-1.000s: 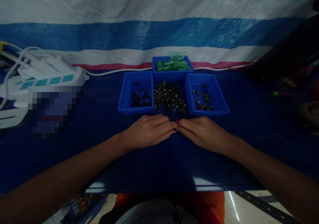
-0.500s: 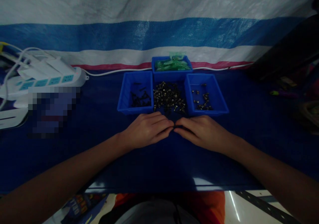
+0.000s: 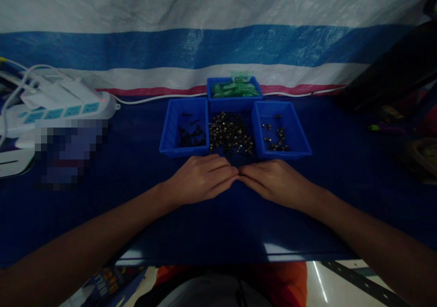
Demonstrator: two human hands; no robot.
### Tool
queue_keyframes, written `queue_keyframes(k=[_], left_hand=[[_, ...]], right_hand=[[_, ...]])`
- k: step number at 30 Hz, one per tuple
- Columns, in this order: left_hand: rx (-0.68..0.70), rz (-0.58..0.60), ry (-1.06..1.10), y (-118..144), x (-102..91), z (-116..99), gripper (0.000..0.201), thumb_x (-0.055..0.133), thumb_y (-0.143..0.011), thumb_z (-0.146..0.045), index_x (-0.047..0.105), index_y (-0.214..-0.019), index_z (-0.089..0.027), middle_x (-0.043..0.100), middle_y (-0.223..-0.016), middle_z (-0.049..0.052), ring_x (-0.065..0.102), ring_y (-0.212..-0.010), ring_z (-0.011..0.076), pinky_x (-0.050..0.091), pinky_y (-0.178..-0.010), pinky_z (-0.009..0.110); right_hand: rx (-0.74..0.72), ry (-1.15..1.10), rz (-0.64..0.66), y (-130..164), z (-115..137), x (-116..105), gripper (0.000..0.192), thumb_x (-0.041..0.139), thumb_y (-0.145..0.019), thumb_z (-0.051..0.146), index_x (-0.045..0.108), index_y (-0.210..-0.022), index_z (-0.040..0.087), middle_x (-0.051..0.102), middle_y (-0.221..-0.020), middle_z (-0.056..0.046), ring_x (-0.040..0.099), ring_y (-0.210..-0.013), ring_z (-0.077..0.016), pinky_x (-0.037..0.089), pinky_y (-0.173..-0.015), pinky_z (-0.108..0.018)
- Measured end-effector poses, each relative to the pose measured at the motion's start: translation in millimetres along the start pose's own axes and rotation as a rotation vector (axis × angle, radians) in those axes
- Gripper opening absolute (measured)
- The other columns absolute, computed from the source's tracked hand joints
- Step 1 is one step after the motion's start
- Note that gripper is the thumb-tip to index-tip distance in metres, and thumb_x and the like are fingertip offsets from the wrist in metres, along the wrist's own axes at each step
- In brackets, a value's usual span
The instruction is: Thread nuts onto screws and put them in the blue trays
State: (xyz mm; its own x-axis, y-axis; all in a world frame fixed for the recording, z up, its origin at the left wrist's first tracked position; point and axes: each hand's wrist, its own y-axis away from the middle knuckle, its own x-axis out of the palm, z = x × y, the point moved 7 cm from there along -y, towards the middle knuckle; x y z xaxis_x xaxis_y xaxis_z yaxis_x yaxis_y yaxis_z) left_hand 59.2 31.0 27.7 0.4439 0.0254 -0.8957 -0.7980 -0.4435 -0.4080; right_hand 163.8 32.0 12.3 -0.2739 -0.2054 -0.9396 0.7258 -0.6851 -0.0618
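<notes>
My left hand (image 3: 206,178) and my right hand (image 3: 273,179) meet fingertip to fingertip above the table, just in front of the bins. Both are closed in a pinch. Whatever lies between the fingertips is small, dark and mostly hidden. Beyond my hands is a pile of small dark and metallic screw-like parts (image 3: 230,134). To its left stands a blue bin (image 3: 167,127) with thin black pieces (image 3: 193,136) inside. On its right, another blue bin (image 3: 302,131) holds several small metal-tipped parts (image 3: 280,138).
A third blue bin (image 3: 235,103) with green plastic packets (image 3: 235,88) stands behind the pile. At the left lies a white power strip (image 3: 68,111) with plugs and cables. A striped tarp (image 3: 218,47) hangs along the back. Dark items crowd the right side.
My right fingers have shifted slightly and closed more tightly against the left fingertips. The left hand has kept its pinch, and the bins have not moved.
</notes>
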Motion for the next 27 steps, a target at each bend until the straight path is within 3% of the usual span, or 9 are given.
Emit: queue_keyframes(k=[4, 11, 17, 24, 27], left_hand=[[0.086, -0.010, -0.047, 2, 0.3, -9, 0.015, 0.047, -0.086, -0.023, 0.058, -0.094, -0.016, 0.061, -0.080, 0.001, 0.055, -0.071, 0.0105, 0.045, -0.062, 0.021], [-0.068, 0.088, 0.012, 0, 4.3, 11, 0.019, 0.041, -0.089, -0.025, 0.056, -0.095, -0.016, 0.058, -0.080, 0.002, 0.053, -0.074, 0.0111, 0.044, -0.067, 0.023], [-0.059, 0.137, 0.016, 1, 9.6, 7, 0.020, 0.040, -0.089, -0.026, 0.057, -0.090, -0.016, 0.056, -0.074, 0.001, 0.052, -0.070, 0.0113, 0.043, -0.062, 0.023], [-0.022, -0.109, -0.108, 6, -31.2, 18, 0.013, 0.048, -0.084, -0.023, 0.056, -0.092, -0.016, 0.059, -0.072, 0.000, 0.052, -0.063, 0.0089, 0.041, -0.058, 0.020], [-0.144, -0.135, -0.277, 4, -48.9, 38, 0.015, 0.047, -0.083, -0.026, 0.058, -0.086, -0.016, 0.058, -0.070, 0.001, 0.052, -0.063, 0.0109, 0.042, -0.060, 0.023]], right_hand=[[-0.030, 0.016, 0.029, 0, 3, 4, 0.022, 0.038, -0.090, 0.026, 0.058, -0.087, 0.016, 0.063, -0.076, -0.003, 0.059, -0.069, -0.0123, 0.040, -0.063, -0.023], [0.079, 0.000, -0.049, 1, -5, -8, 0.025, 0.038, -0.090, 0.033, 0.057, -0.092, 0.017, 0.064, -0.076, -0.002, 0.060, -0.070, -0.0130, 0.041, -0.066, -0.024], [0.027, -0.145, -0.058, 3, 1, -9, 0.023, 0.042, -0.089, 0.035, 0.055, -0.097, 0.018, 0.063, -0.074, 0.000, 0.059, -0.066, -0.0107, 0.042, -0.063, -0.021], [0.065, -0.038, 0.017, 1, -1, -2, 0.023, 0.044, -0.087, 0.030, 0.052, -0.106, 0.019, 0.065, -0.081, -0.002, 0.061, -0.071, -0.0135, 0.042, -0.064, -0.024], [0.072, -0.010, 0.026, 0, -1, -1, 0.023, 0.043, -0.087, 0.028, 0.052, -0.107, 0.019, 0.065, -0.083, -0.003, 0.061, -0.073, -0.0139, 0.043, -0.066, -0.024]])
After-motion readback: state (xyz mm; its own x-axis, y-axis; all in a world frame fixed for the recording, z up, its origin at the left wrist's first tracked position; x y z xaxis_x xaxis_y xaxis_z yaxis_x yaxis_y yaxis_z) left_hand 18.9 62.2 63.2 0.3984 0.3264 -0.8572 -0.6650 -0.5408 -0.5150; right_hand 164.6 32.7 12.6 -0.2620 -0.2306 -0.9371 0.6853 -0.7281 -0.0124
